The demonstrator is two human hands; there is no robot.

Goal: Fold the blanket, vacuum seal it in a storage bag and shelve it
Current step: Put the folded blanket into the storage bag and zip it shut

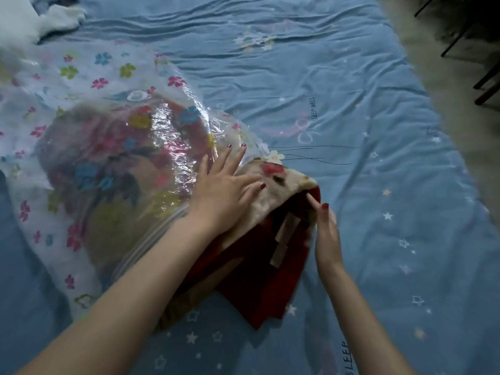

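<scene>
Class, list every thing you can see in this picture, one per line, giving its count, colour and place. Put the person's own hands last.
storage bag: one, clear plastic printed with coloured flowers, lying on the bed at left, its mouth toward the person.
blanket: one, dark red with a cream flowered side, folded, partly inside the bag and partly sticking out of its mouth.
bed sheet: one, blue with stars, bows and lettering, wrinkled, under everything.
white fabric: one heap, white, top left corner on the bed.
rug: one, pale and fluffy, on the floor at right.
dark furniture legs: several, black, top right.
left hand: one, fingers spread flat, pressing on the blanket at the bag's mouth.
right hand: one, fingers straight, touching the blanket's red edge.
</scene>
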